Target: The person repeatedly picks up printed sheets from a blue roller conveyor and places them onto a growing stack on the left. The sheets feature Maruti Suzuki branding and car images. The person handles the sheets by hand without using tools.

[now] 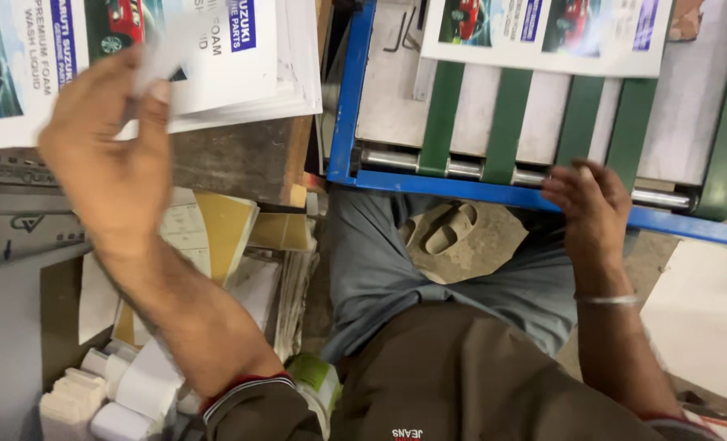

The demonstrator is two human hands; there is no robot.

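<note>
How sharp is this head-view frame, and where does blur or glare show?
Head view: the left hand and the pale sheet it pinches are motion-blurred; the right hand on the blue frame is sharper; the steel roller glints mildly; lighting is even and soft.

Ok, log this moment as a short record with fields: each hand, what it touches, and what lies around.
left hand: raised over the stack of printed sheets, fingers pinching a blurred sheet corner
right hand: resting on the blue frame edge of the conveyor, fingers by the metal roller
on conveyor: one printed sheet lying across the green belts
below left: white paper rolls, loose yellow card
floor: a beige sandal
</note>
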